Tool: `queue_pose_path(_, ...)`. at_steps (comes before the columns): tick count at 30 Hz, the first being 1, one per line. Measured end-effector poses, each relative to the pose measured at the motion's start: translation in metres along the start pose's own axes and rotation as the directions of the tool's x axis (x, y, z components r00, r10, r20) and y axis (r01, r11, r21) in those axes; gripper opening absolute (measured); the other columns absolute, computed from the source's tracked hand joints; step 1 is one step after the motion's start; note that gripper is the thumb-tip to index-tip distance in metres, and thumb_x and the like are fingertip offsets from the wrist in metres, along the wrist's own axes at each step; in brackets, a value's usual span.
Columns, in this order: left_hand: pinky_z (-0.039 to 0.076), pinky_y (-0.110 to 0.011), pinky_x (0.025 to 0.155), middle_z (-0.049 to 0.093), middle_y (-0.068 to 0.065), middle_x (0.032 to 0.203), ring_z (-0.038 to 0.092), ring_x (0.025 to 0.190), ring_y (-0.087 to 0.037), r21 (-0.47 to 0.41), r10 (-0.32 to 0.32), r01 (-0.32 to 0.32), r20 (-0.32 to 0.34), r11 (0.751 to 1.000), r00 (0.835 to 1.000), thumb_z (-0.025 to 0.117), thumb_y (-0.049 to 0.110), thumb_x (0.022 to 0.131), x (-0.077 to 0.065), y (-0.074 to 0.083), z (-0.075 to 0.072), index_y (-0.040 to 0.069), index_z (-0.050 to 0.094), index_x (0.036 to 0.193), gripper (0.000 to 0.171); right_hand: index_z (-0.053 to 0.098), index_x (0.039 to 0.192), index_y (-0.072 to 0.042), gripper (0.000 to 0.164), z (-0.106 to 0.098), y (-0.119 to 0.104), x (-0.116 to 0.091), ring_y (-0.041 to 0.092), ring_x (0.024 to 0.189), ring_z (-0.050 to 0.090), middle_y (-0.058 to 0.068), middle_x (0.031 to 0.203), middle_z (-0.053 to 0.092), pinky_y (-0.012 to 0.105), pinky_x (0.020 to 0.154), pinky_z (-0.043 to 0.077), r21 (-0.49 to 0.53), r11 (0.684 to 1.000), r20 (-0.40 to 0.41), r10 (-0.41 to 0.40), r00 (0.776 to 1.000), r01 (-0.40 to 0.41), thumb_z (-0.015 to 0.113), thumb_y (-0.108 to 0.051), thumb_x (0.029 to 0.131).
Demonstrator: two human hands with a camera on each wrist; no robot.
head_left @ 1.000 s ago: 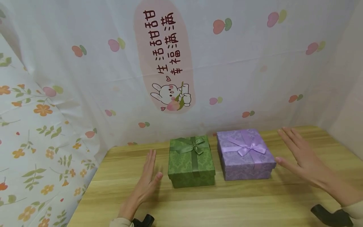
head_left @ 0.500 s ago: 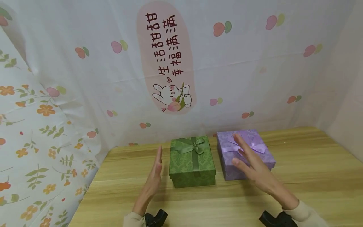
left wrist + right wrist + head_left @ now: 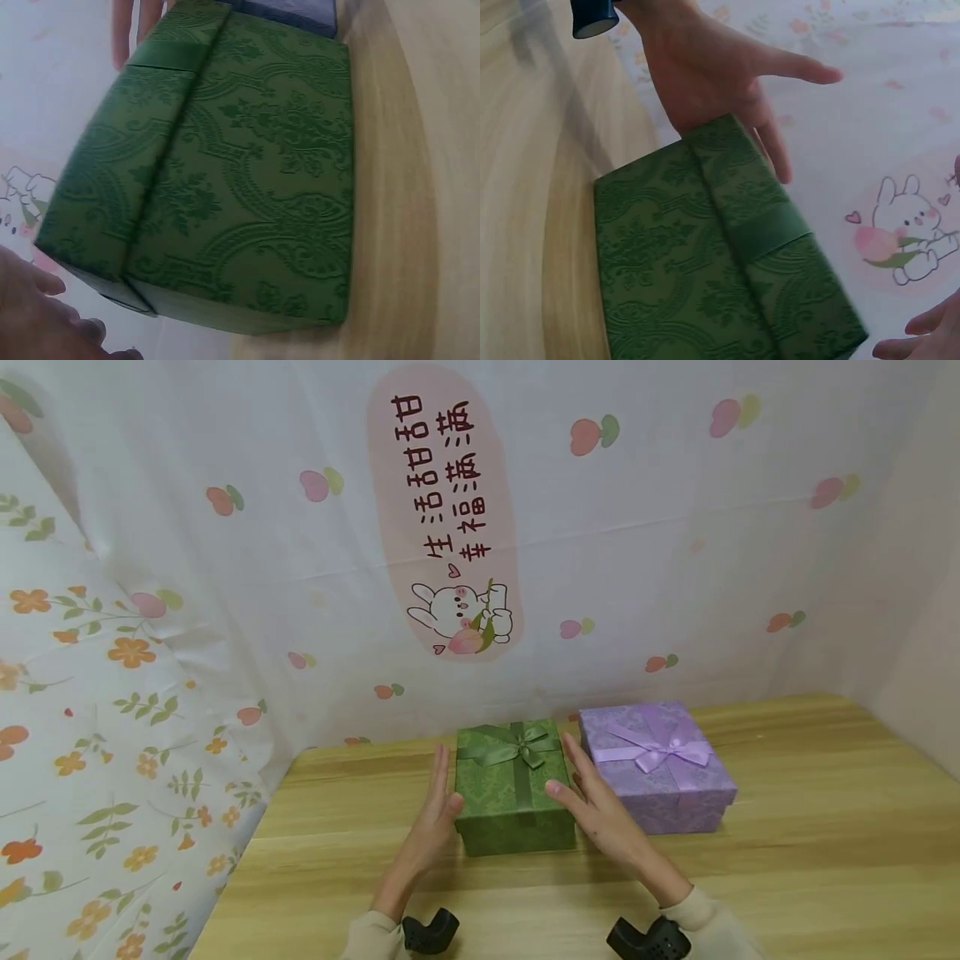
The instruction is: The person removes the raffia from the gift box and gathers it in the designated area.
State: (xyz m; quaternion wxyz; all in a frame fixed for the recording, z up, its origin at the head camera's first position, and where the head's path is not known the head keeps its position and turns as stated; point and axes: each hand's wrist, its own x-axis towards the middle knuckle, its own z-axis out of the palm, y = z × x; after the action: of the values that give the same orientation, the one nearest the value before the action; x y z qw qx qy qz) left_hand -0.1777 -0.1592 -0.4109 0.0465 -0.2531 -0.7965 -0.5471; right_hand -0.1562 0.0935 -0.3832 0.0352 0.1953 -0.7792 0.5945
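A green gift box [image 3: 491, 793] with a green ribbon bow stands on the table between both hands. Just left of it is my left hand [image 3: 427, 831], fingers straight and thumb up near the box's left edge. My right hand [image 3: 606, 822] is at its right side, fingers straight, partly in front of a purple gift box [image 3: 675, 810] with a lilac bow. Whether either palm touches the green box I cannot tell. In the right wrist view the left hand [image 3: 705, 75] shows beyond the green box [image 3: 675, 255], fingers partly hidden behind it.
The wooden table [image 3: 330, 827] carries both boxes near its back edge. Behind it hangs a white curtain [image 3: 630, 552] printed with fruit and a rabbit; a flowered cloth [image 3: 112, 777] hangs at left. Black wrist devices [image 3: 431, 932] sit below both hands.
My right hand has swept left, from right of the purple box, across it, to the green box's right side. The left hand has moved slightly right, closer to the green box.
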Motion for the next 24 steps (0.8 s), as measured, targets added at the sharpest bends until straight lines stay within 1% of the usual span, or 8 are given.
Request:
queue_pose_path(2, 0.005, -0.066, 0.102, -0.018, -0.004, 0.153, -0.012, 0.138, -0.031, -0.005, 0.009, -0.009, 0.024, 1.000, 1.000, 0.028, 0.055, 0.097, 0.000, -0.002, 0.002, 0.020, -0.010, 0.149, 0.074, 0.001, 0.151, -0.016, 0.075, 0.003, 0.002, 0.000, 0.034, 0.139, 0.004, 0.008, 0.155, 0.001, 0.058, 0.106, 0.012, -0.031, 0.999, -0.005, 0.043, 0.999, -0.043, 0.049, -0.034, 0.097)
queue_pose_path(5, 0.005, -0.065, 0.102, -0.017, -0.005, 0.153, -0.011, 0.138, -0.031, 0.002, 0.004, -0.004, 0.027, 1.000, 1.000, 0.030, 0.060, 0.095, 0.000, -0.003, 0.004, 0.020, -0.009, 0.149, 0.079, -0.002, 0.151, -0.020, 0.079, 0.007, 0.006, 0.001, 0.032, 0.139, -0.001, 0.006, 0.155, -0.003, 0.063, 0.104, 0.009, -0.087, 0.992, -0.012, 0.085, 0.996, -0.086, 0.051, -0.038, 0.095)
queue_pose_path(7, 0.006, -0.065, 0.103, -0.017, -0.004, 0.153, -0.010, 0.138, -0.031, 0.027, -0.013, 0.013, 0.027, 1.000, 1.000, 0.033, 0.062, 0.092, 0.000, -0.004, 0.006, 0.020, -0.009, 0.150, 0.083, -0.004, 0.150, -0.021, 0.081, 0.009, 0.009, 0.001, 0.032, 0.139, -0.003, 0.007, 0.154, -0.006, 0.065, 0.102, 0.008, -0.107, 0.989, -0.012, 0.102, 0.995, -0.102, 0.052, -0.040, 0.094)
queue_pose_path(11, 0.011, -0.065, 0.103, -0.017, -0.002, 0.153, -0.007, 0.138, -0.031, 0.083, -0.070, 0.067, 0.038, 0.994, 0.997, 0.044, 0.066, 0.086, 0.000, -0.005, 0.009, 0.024, -0.009, 0.149, 0.092, -0.008, 0.150, -0.020, 0.091, 0.011, 0.014, 0.001, 0.037, 0.138, -0.001, 0.011, 0.154, -0.010, 0.066, 0.101, 0.011, -0.141, 0.980, 0.002, 0.143, 0.990, -0.142, 0.057, -0.044, 0.090)
queue_pose_path(15, 0.016, -0.065, 0.101, -0.012, 0.000, 0.154, -0.002, 0.139, -0.032, 0.070, -0.137, 0.134, 0.042, 0.988, 0.990, 0.064, 0.058, 0.080, -0.001, -0.005, 0.011, 0.034, -0.009, 0.148, 0.103, -0.012, 0.149, -0.015, 0.105, 0.011, 0.018, 0.002, 0.039, 0.137, 0.004, 0.015, 0.153, -0.010, 0.064, 0.102, 0.015, -0.187, 0.966, 0.024, 0.186, 0.982, -0.178, 0.064, -0.048, 0.084)
queue_pose_path(18, 0.018, -0.068, 0.099, -0.016, 0.001, 0.153, -0.004, 0.138, -0.035, 0.069, -0.169, 0.167, 0.035, 0.984, 0.985, 0.075, 0.046, 0.075, -0.002, -0.005, 0.012, 0.039, -0.010, 0.147, 0.111, -0.012, 0.149, -0.014, 0.111, 0.012, 0.019, 0.002, 0.040, 0.136, 0.008, 0.017, 0.153, -0.008, 0.063, 0.102, 0.017, -0.219, 0.957, 0.028, 0.203, 0.979, -0.192, 0.068, -0.048, 0.081)
queue_pose_path(21, 0.017, -0.070, 0.097, -0.021, -0.002, 0.152, -0.008, 0.137, -0.037, 0.077, -0.180, 0.177, 0.022, 0.981, 0.983, 0.079, 0.040, 0.073, -0.003, -0.005, 0.012, 0.039, -0.011, 0.147, 0.116, -0.011, 0.149, -0.011, 0.113, 0.013, 0.021, 0.002, 0.042, 0.135, 0.011, 0.020, 0.153, -0.006, 0.062, 0.102, 0.019, -0.229, 0.956, 0.031, 0.193, 0.981, -0.181, 0.071, -0.045, 0.079)
queue_pose_path(24, 0.018, -0.067, 0.099, -0.015, -0.005, 0.153, -0.004, 0.138, -0.037, 0.068, -0.207, 0.205, 0.018, 0.976, 0.978, 0.080, 0.037, 0.073, -0.003, -0.005, 0.013, 0.037, -0.011, 0.147, 0.117, -0.010, 0.149, -0.009, 0.114, 0.013, 0.024, 0.002, 0.042, 0.135, 0.011, 0.021, 0.152, -0.005, 0.061, 0.102, 0.019, -0.232, 0.961, 0.037, 0.166, 0.985, -0.153, 0.073, -0.040, 0.078)
